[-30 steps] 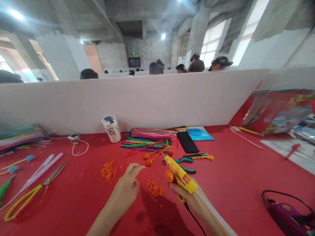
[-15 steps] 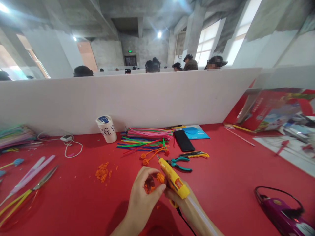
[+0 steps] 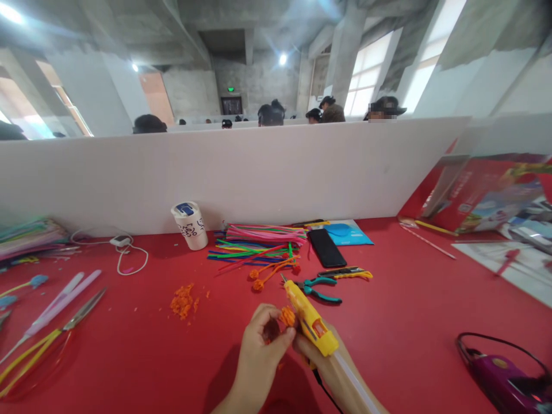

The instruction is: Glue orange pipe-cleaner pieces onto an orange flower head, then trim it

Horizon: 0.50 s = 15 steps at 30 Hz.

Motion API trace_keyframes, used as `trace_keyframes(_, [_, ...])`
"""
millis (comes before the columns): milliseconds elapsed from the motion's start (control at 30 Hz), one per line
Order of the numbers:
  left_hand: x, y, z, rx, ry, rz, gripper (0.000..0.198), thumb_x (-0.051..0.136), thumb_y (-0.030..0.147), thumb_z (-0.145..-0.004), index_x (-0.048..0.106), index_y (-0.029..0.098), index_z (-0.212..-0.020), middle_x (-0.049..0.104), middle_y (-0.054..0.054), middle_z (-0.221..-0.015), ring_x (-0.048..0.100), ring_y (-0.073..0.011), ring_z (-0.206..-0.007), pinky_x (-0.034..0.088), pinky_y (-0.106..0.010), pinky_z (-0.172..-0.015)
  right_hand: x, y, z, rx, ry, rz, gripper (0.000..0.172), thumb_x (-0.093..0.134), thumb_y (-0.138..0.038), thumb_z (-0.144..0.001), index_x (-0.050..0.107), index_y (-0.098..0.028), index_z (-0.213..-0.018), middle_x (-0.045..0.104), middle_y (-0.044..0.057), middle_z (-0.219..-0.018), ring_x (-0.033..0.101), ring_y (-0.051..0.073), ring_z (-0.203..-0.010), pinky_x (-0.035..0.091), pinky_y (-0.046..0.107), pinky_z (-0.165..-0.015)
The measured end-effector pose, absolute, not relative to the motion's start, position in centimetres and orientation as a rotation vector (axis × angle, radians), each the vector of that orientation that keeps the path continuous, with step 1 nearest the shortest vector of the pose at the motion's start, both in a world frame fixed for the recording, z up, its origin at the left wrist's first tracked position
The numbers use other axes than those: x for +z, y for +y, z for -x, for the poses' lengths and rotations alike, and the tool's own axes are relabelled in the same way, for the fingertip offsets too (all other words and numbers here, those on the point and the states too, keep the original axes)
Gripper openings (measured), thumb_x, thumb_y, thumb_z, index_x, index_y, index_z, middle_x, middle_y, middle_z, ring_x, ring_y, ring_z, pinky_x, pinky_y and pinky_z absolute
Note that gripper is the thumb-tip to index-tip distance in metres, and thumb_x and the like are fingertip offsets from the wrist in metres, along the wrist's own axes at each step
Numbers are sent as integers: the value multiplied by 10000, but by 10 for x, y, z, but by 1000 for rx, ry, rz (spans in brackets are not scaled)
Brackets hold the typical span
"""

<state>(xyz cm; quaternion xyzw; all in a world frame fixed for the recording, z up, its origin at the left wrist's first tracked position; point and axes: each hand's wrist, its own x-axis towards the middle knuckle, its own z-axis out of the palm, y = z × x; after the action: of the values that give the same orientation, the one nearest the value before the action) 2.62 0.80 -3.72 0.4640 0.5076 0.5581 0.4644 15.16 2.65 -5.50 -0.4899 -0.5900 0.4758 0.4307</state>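
Observation:
My right hand (image 3: 317,353) grips a yellow hot glue gun (image 3: 307,315), nozzle pointing up and away, its black cord running down off the frame's bottom. My left hand (image 3: 261,351) is curled in a pinch beside it, fingertips on a small orange fuzzy ball (image 3: 287,315) that sits right against the gun's left side. Both hands hover just above the red table (image 3: 388,322) near its front edge. Behind them lie orange pipe-cleaner flowers (image 3: 265,273) and a bundle of coloured pipe cleaners (image 3: 259,244).
Orange scraps (image 3: 183,300) lie left of my hands; yellow-handled scissors (image 3: 47,339) further left. Teal pliers (image 3: 321,286), a black phone (image 3: 325,247), a paper cup (image 3: 190,225) and a white partition (image 3: 241,167) stand behind. A purple device (image 3: 504,379) sits at the right.
My left hand moved right from open above the scraps to a pinch on the orange ball beside the glue gun. The gun stayed in my right hand.

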Motion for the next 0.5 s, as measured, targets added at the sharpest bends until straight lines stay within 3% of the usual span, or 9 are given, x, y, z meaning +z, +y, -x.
trace_keyframes(233, [-39, 8, -29, 1365, 1152, -1037, 66, 690, 178, -629, 630, 158, -610, 484, 14, -688, 463, -139, -658, 364, -235, -599, -55, 25, -149, 1251, -1391, 1263, 287, 641, -472, -591, 560, -201, -636, 487, -28, -490, 481, 141, -483, 364, 221, -412])
trace_keyframes(367, [-26, 8, -23, 1349, 1119, -937, 71, 675, 203, -680, 642, 158, -635, 526, 20, -637, 495, -111, -610, 391, -211, -591, -49, 22, -155, 1292, -1360, 1279, 312, 642, -488, -637, 597, -200, -747, 490, -28, -509, 432, 122, -439, 342, 226, -396])
trace_keyframes(400, [-20, 8, -19, 1318, 1116, -904, 53, 676, 207, -690, 663, 157, -702, 554, 18, -624, 487, -94, -560, 380, -194, -541, -45, 22, -157, 1304, -1345, 1280, 319, 635, -490, -654, 596, -203, -785, 488, -30, -521, 419, 116, -436, 340, 225, -400])
trace_keyframes(500, [-1, 10, -8, 1237, 1082, -733, 102, 713, 221, -665, 651, 139, -667, 628, -2, -599, 445, -47, -424, 275, -145, -379, -33, 25, -163, 1381, -1268, 1271, 348, 609, -515, -671, 570, -209, -833, 452, -48, -528, 372, 95, -422, 314, 212, -392])
